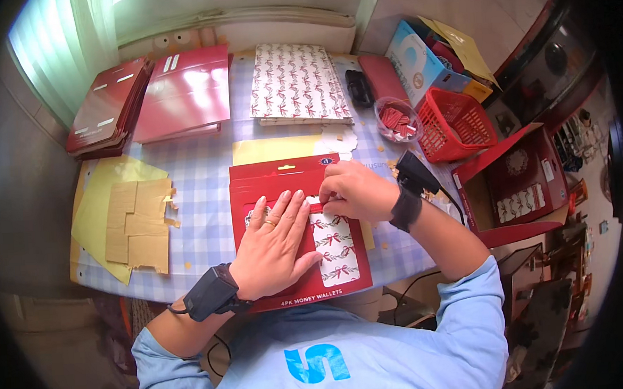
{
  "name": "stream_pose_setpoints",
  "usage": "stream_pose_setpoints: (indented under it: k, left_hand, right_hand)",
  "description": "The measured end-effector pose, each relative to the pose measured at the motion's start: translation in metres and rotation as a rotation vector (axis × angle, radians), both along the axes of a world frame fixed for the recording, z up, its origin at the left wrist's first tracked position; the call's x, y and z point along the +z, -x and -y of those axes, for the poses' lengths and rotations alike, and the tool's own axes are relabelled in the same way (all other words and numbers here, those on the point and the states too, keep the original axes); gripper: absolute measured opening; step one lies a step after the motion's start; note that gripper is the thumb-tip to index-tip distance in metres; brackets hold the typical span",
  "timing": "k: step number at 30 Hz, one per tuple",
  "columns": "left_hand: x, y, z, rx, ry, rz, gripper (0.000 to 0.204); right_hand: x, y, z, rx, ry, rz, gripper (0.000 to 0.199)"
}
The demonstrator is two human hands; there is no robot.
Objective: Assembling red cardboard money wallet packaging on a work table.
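Both hands work the red card sleeve (295, 226) on the worktop (199, 178): left hand (275, 245) pressing it flat, open-palmed, right hand's (353, 191) grip pinched on the bow-patterned insert (334, 245), which probably next needs seating squarely underneath.

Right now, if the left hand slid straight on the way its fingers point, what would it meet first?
The left hand lies flat on the red card pack, fingers pointing up and slightly right. Sliding on, it would likely meet the right hand pinching at the pack's window edge, though depth is hard to judge.
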State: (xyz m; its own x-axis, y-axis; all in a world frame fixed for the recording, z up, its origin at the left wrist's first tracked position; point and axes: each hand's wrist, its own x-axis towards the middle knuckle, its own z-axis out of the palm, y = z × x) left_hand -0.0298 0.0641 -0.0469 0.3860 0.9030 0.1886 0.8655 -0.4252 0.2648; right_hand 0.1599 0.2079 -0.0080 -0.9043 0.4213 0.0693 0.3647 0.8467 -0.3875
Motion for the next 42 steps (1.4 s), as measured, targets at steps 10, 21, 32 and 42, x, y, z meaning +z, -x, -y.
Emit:
stream_pose_setpoints:
  k: [10, 21, 32, 42]
  left_hand:
    - [-0.001, 0.000, 0.000, 0.000, 0.008, 0.000, 0.078]
    - [-0.001, 0.001, 0.001, -0.004, 0.003, 0.018, 0.078]
    - [-0.001, 0.000, 0.001, 0.005, -0.006, -0.001, 0.078]
    - [-0.003, 0.000, 0.000, -0.008, -0.004, 0.011, 0.078]
  right_hand:
    - [0.004, 0.010, -0.016, 0.076, 0.202, 0.113, 0.013]
    - [-0.004, -0.011, 0.009, 0.030, -0.137, -0.106, 0.012]
    - [-0.011, -0.025, 0.047, 0.128, -0.689, 0.061, 0.036]
    - [-0.011, -0.036, 0.034, 0.053, -0.308, -0.116, 0.040]
